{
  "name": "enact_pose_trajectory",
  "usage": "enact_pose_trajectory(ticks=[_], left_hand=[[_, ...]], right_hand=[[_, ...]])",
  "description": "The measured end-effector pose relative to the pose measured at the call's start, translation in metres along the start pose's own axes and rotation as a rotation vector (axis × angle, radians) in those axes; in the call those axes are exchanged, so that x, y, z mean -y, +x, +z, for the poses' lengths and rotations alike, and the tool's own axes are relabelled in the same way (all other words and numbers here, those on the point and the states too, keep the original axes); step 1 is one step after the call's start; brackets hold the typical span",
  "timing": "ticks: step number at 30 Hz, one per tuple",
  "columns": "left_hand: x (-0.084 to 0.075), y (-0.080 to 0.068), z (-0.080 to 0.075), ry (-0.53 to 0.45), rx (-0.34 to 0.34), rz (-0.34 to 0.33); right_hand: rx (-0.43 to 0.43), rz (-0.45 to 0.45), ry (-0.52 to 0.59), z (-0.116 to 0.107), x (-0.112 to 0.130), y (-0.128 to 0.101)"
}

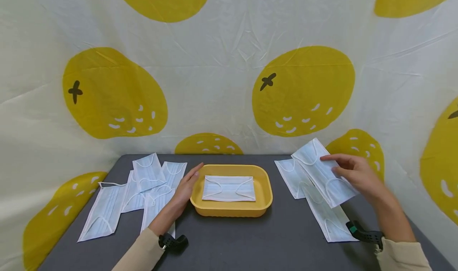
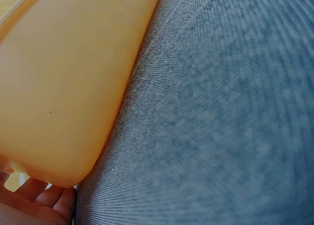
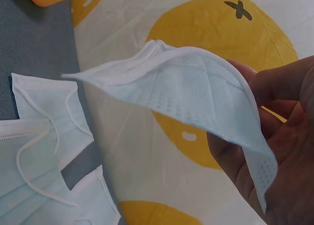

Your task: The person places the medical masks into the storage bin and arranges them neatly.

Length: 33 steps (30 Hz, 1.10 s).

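Note:
A yellow tray (image 1: 266, 183) sits mid-table with one light-blue face mask (image 1: 229, 188) lying flat in it. My left hand (image 1: 186, 187) rests with straight fingers against the tray's left wall (image 2: 59, 97); its fingers (image 2: 34, 205) show under the tray's corner. My right hand (image 1: 352, 173) holds a lifted face mask (image 1: 323, 171) above the table on the right, pinched along one edge; in the right wrist view that mask (image 3: 196, 92) bows over my palm (image 3: 279, 151).
Several masks (image 1: 143, 191) lie spread left of the tray, and two more masks (image 1: 322, 211) (image 3: 34, 137) lie on the dark grey table (image 1: 250, 239) under my right hand. A lemon-print cloth (image 1: 229, 64) hangs behind.

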State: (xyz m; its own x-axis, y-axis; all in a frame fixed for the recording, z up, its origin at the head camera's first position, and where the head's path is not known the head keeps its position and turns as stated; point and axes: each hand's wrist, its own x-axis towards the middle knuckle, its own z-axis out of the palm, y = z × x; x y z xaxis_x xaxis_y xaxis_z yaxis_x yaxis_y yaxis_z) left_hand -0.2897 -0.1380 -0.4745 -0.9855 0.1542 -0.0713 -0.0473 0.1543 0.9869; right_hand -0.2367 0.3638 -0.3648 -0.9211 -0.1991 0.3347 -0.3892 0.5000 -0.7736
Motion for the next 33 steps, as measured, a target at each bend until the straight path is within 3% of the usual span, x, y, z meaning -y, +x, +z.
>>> enact_pose_trajectory(ticks=[18,26,33], left_hand=[[0.0,0.0,-0.001,-0.012,0.008,0.027],[0.0,0.001,-0.001,-0.019,0.012,0.031],[0.002,0.0,-0.001,-0.015,0.011,0.024]], right_hand=[[0.073,0.076,-0.071,0.018,0.029,0.021],[0.105,0.027,-0.061,0.029,0.036,0.031],[0.143,0.051,-0.072,0.04,0.044,0.039]])
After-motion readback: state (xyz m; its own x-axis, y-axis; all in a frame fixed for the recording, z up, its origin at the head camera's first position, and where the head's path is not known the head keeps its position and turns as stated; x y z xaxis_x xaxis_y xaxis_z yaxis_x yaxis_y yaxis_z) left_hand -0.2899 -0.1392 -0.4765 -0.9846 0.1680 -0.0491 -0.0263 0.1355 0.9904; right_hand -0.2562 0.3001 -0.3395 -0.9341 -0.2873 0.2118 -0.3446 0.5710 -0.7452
